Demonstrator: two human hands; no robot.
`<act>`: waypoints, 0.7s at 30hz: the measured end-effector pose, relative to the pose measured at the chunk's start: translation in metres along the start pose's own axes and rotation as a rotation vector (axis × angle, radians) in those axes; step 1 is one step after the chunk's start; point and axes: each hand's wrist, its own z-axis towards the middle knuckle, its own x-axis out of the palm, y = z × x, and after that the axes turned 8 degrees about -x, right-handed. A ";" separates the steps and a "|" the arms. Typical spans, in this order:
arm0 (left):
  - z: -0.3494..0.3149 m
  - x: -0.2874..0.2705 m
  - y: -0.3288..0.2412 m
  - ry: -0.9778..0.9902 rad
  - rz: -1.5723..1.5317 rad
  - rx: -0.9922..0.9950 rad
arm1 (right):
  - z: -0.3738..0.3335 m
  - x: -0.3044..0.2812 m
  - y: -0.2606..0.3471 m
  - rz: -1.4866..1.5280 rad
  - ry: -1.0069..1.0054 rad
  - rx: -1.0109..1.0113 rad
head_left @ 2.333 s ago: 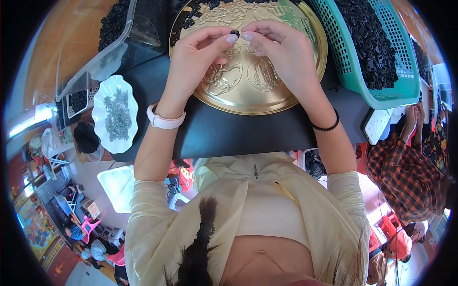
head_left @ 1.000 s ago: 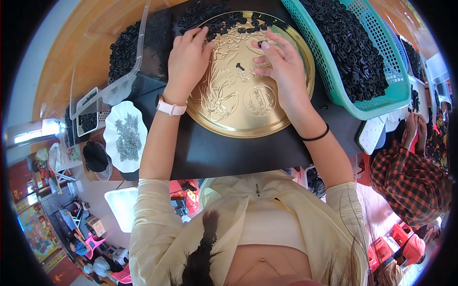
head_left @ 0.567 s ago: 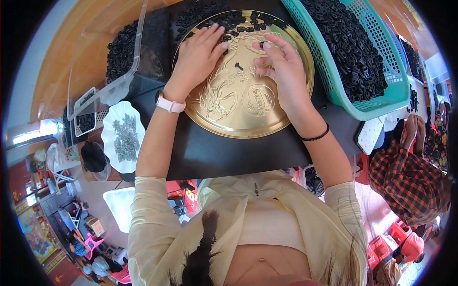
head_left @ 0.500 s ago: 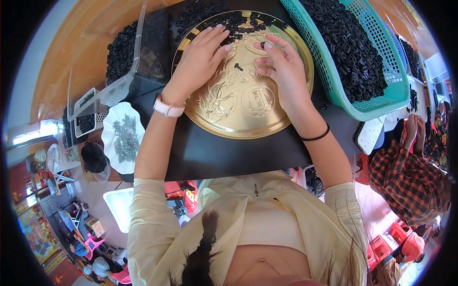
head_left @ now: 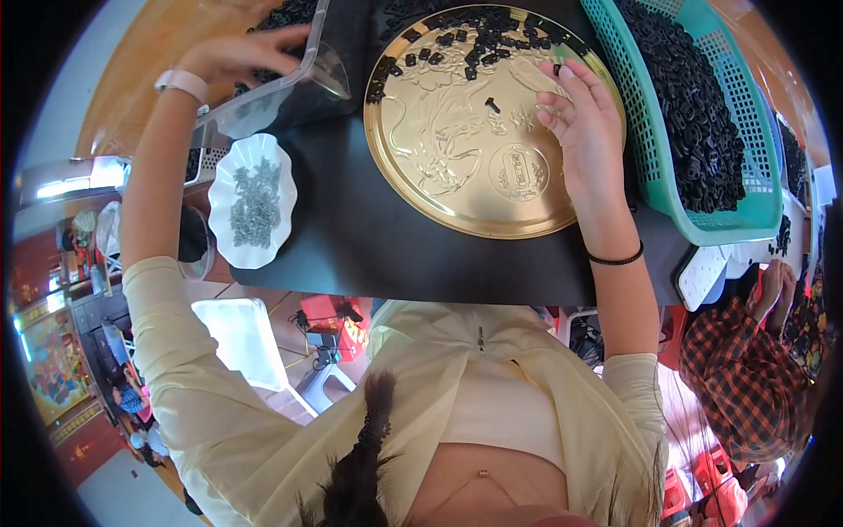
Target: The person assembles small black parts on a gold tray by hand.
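My left hand (head_left: 246, 57) reaches over the clear plastic bin (head_left: 312, 66) on the left, its fingers spread above the small black parts (head_left: 294, 12) inside. At the right of the round gold tray (head_left: 439, 189), my right hand (head_left: 583, 110) pinches a small black plastic part (head_left: 557, 69) between thumb and fingertips; its exact kind is too small to tell. Loose black pieces (head_left: 483, 42) are scattered along the tray's far side. A single peg-shaped black piece (head_left: 492, 106) lies alone near the tray's middle.
A green mesh basket (head_left: 654, 167) heaped with black ring-like parts (head_left: 694, 114) borders the tray on the right. At the left, a white scalloped dish (head_left: 283, 220) holds small silvery pieces (head_left: 255, 206). Another person in a checked shirt (head_left: 746, 378) sits at the right.
My left hand has left the tray's far edge and moved left to the clear bin. The right hand still pinches its small part. The whole view has shifted, with the tray now farther right.
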 end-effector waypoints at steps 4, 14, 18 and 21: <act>-0.013 0.016 -0.018 0.013 0.259 -0.095 | 0.004 -0.001 -0.002 0.041 0.031 -0.021; -0.007 -0.007 -0.002 -0.074 -0.021 -0.182 | 0.001 -0.003 0.003 0.048 0.019 0.008; -0.021 -0.046 -0.010 -0.200 -0.350 0.003 | 0.000 0.001 0.002 0.056 0.017 0.015; -0.045 -0.058 -0.070 -0.242 -0.486 0.131 | 0.001 0.001 0.001 0.058 0.016 0.030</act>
